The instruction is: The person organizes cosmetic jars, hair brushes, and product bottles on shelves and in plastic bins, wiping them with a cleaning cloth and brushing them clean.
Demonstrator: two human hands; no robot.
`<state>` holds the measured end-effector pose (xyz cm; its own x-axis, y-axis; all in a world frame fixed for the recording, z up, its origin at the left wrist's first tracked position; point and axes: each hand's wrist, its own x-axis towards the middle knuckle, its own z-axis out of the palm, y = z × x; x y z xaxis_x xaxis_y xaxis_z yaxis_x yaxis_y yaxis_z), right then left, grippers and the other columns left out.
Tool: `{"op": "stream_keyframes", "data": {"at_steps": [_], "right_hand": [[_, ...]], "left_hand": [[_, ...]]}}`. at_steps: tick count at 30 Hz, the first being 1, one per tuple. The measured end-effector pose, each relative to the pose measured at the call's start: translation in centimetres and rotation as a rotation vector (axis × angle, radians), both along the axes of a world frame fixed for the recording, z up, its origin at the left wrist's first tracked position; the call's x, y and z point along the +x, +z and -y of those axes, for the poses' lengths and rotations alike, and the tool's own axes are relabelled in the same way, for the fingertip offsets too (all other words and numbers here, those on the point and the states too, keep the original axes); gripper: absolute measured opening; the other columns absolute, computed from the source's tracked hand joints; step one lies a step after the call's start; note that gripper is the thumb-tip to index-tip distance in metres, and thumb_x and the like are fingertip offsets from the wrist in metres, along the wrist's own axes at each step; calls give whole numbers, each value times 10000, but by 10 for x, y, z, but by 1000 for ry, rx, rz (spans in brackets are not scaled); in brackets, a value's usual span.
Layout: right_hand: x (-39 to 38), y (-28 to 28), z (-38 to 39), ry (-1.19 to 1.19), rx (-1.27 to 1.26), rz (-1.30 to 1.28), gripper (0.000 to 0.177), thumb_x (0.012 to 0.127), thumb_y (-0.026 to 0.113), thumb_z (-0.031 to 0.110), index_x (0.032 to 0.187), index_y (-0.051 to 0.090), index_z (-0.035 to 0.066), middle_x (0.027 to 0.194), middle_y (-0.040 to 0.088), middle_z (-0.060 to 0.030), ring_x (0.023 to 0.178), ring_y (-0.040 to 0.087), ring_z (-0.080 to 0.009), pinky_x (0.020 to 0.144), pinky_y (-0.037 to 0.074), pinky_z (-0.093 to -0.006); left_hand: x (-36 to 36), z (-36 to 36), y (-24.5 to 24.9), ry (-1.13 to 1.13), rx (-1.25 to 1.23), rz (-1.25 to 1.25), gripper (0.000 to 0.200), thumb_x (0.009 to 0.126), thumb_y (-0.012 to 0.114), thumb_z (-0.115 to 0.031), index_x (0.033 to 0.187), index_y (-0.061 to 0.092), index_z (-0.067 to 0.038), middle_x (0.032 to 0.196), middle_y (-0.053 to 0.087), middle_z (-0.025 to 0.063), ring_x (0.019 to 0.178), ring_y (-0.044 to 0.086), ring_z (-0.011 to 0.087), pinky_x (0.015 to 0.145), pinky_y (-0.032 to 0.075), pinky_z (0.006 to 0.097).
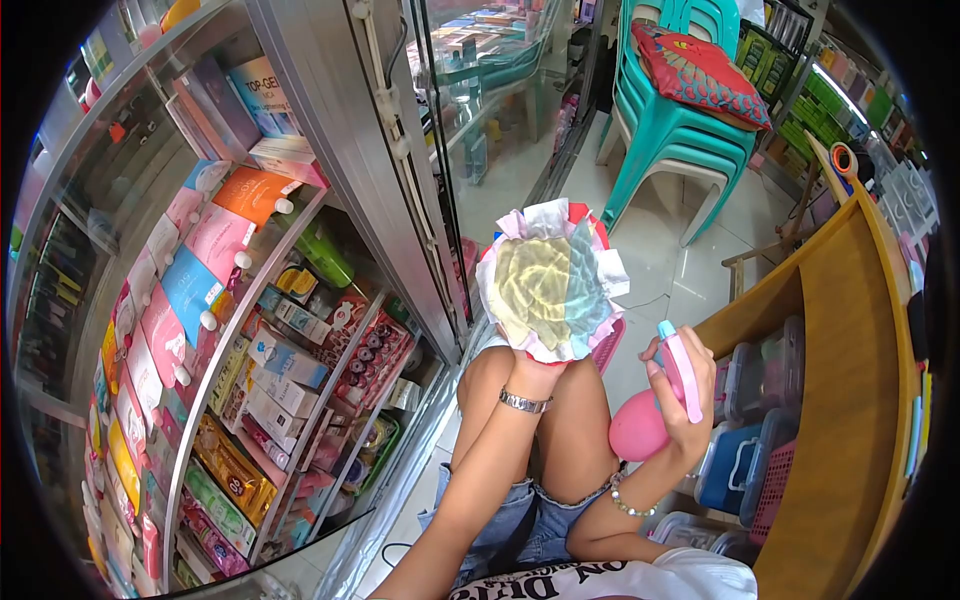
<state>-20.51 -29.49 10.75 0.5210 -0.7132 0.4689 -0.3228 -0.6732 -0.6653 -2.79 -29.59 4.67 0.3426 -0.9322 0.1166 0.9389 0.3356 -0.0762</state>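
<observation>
A round tissue piece [545,285], tinted yellow on its left part and blue on its right, with ruffled pinkish-white edges, is held up in front of the knees. My left hand [540,368] is beneath it, its fingers hidden; a metal watch band is on the wrist. Some red and blue shows behind the tissue's rim. In my right hand [682,385] is a pink spray bottle [640,427] with a light blue nozzle, pointing up and to the left. The fingers are wrapped round its neck and trigger.
A glass display case [270,300] with packaged products stands at the left. Stacked green chairs [660,150] with a red cushion [700,78] are at the top. A curved wooden counter [840,400] is at the right, with plastic containers [745,465] beneath.
</observation>
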Motion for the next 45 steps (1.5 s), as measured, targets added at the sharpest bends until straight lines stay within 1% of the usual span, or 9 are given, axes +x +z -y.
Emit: {"op": "stream_keyframes", "data": {"at_steps": [3, 11, 16, 19, 31, 34, 40, 42, 45], "right_hand": [[2, 1, 0, -73, -64, 10, 156, 589, 566, 60, 725, 502, 19, 689, 456, -105, 647, 445, -286, 652, 280, -316], [0, 4, 0, 46, 0, -7, 171, 571, 573, 74, 724, 520, 19, 666, 462, -104, 633, 455, -288, 648, 277, -320], [3, 4, 0, 31, -36, 27, 173, 567, 575, 87, 718, 525, 19, 675, 488, -102, 629, 466, -278, 643, 271, -314], [3, 7, 0, 59, -20, 15, 176, 568, 575, 92, 720, 528, 18, 684, 507, -98, 627, 475, -271, 641, 267, -310], [4, 10, -3, 94, -17, -9, 174, 568, 568, 88, 727, 539, 24, 683, 536, -83, 613, 490, -247, 640, 253, -303], [3, 11, -3, 126, 22, -97, 251, 524, 554, 167, 718, 544, 7, 692, 544, -114, 647, 495, -266, 655, 292, -314], [3, 9, -5, 211, 103, -96, 203, 542, 550, 118, 723, 543, 27, 697, 532, -96, 634, 495, -251, 640, 270, -309], [3, 8, -6, 223, 79, -52, 146, 581, 546, 64, 727, 540, 59, 687, 512, -68, 601, 485, -226, 615, 245, -303], [-2, 7, -4, 276, 104, -109, 154, 581, 540, 61, 735, 542, 62, 685, 508, -67, 605, 489, -224, 615, 246, -301]], "left_hand": [[-3, 0, 6, 24, 115, -81, 534, 881, 376, -444, 1275, 384, -83, 1274, 438, 104, 1159, 426, 261, 991, 324, 406], [-7, -1, -11, 9, -6, 54, 490, 905, 342, -405, 1291, 366, -104, 1289, 428, 85, 1166, 424, 251, 994, 323, 405], [-7, 0, -7, 15, -10, 57, 499, 901, 348, -415, 1295, 361, -110, 1299, 417, 81, 1173, 416, 250, 998, 319, 404], [-7, 1, -8, 37, 81, 36, 507, 898, 351, -423, 1297, 359, -111, 1306, 409, 81, 1189, 401, 249, 1007, 310, 408], [-9, 1, -16, 45, 27, 63, 519, 901, 339, -427, 1313, 338, -111, 1325, 389, 80, 1208, 379, 253, 1020, 291, 411], [-7, 0, -14, 21, 36, 42, 518, 903, 336, -424, 1314, 335, -108, 1325, 388, 83, 1210, 377, 253, 1024, 285, 412], [-7, 2, -8, 86, 38, 116, 538, 895, 345, -439, 1305, 346, -91, 1314, 398, 92, 1201, 385, 254, 1023, 284, 413], [-6, -1, 0, 22, 50, 54, 549, 888, 352, -452, 1296, 360, -84, 1301, 412, 97, 1189, 395, 253, 1017, 291, 411], [-4, -2, 8, -15, 56, 25, 560, 880, 360, -464, 1285, 374, -77, 1286, 427, 102, 1174, 408, 254, 1008, 300, 410]]}}
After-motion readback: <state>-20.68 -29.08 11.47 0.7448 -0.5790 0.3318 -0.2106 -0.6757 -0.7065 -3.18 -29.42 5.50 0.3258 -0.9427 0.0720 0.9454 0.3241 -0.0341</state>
